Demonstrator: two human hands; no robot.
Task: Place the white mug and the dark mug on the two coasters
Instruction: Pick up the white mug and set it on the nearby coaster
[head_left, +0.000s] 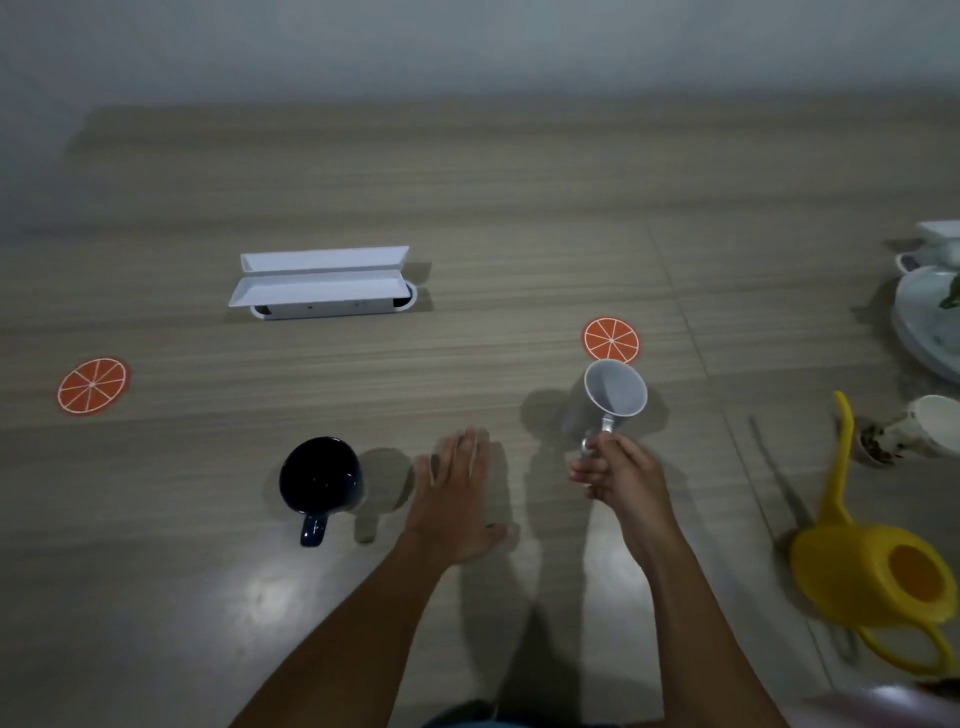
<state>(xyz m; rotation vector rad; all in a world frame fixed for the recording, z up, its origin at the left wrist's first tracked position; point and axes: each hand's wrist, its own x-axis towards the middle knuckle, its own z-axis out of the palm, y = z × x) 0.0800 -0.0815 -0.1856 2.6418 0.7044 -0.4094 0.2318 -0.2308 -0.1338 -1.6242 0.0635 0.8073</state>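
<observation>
My right hand (615, 475) grips the handle of the white mug (613, 397), which is upright and slightly tilted, just in front of the right orange-slice coaster (610, 339). Whether the mug touches the table I cannot tell. The dark mug (319, 478) stands on the table at centre left, its handle pointing toward me. My left hand (457, 493) lies flat and open on the table just right of the dark mug, not touching it. The second orange-slice coaster (92, 385) lies far left.
A white power-socket box with raised lids (322, 283) sits behind the mugs. A yellow watering can (878, 566) lies at the right, with a small white cup (935, 423), a light plate (924, 317) and other dishes behind it.
</observation>
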